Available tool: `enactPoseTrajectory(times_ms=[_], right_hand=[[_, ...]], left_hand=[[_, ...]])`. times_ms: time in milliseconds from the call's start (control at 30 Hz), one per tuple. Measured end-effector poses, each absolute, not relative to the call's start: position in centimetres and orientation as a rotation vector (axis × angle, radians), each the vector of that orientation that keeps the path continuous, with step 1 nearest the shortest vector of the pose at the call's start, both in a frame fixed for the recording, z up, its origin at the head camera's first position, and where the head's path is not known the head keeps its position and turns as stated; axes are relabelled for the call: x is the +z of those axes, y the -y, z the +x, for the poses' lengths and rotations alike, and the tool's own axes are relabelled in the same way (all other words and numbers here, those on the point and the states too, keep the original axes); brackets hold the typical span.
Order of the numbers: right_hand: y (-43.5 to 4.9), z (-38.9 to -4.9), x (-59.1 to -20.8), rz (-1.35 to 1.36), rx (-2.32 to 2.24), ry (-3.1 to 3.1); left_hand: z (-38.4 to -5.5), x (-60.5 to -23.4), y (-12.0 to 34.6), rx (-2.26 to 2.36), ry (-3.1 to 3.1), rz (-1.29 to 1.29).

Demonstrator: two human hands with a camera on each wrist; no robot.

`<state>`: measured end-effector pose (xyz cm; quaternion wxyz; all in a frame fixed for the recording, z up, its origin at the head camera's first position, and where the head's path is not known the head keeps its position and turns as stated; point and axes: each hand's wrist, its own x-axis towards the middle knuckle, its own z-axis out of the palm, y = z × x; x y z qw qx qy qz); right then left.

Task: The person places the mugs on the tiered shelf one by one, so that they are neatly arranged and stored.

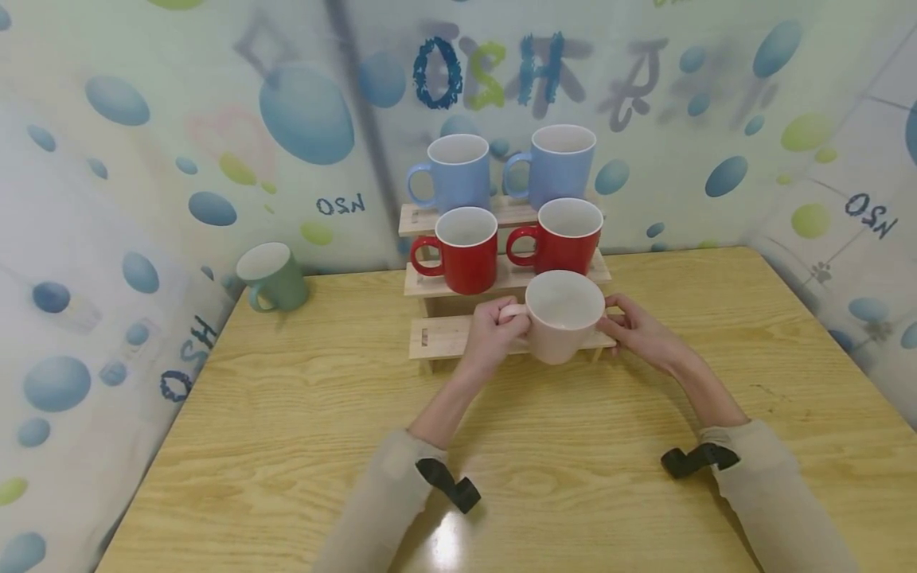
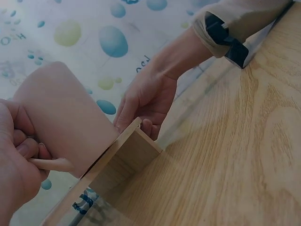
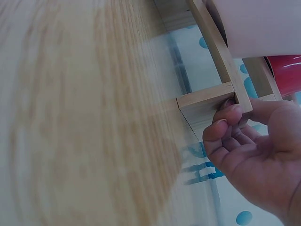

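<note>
A pale pink mug (image 1: 559, 338) sits at the right part of the bottom step of a wooden tiered rack (image 1: 447, 338). My left hand (image 1: 490, 338) grips the mug's handle, fingers curled round it in the left wrist view. On the other side, my right hand (image 1: 645, 333) pinches the right end of that bottom step; the right wrist view shows the thumb over the board (image 3: 241, 96) and fingers curled beneath it. The mug's base is right at the board in the left wrist view.
Two red mugs, one left (image 1: 469, 263) and one right (image 1: 569, 247), stand on the middle step. Two light blue mugs, left (image 1: 462, 179) and right (image 1: 562, 171), stand on the top step. A green mug (image 1: 285, 278) is at the table's back left corner. A patterned curtain (image 1: 308, 119) hangs behind.
</note>
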<state>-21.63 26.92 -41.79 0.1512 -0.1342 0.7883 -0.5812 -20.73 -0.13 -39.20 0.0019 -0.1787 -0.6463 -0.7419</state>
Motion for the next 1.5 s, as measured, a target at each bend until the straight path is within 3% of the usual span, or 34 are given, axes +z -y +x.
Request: enactPoseTrajectory(times_ms=[1133,1500], right_hand=[[-26.9,-21.8,-41.7,-0.438,-1.665,-2.268],[-26.9,-21.7,-41.7,-0.436,-1.66,-2.277]], left_hand=[[-18.8,-36.2,-1.0,-2.171,2.132,-0.602],[-20.3,-39.2,-0.8,-2.066,2.265,-0.562]])
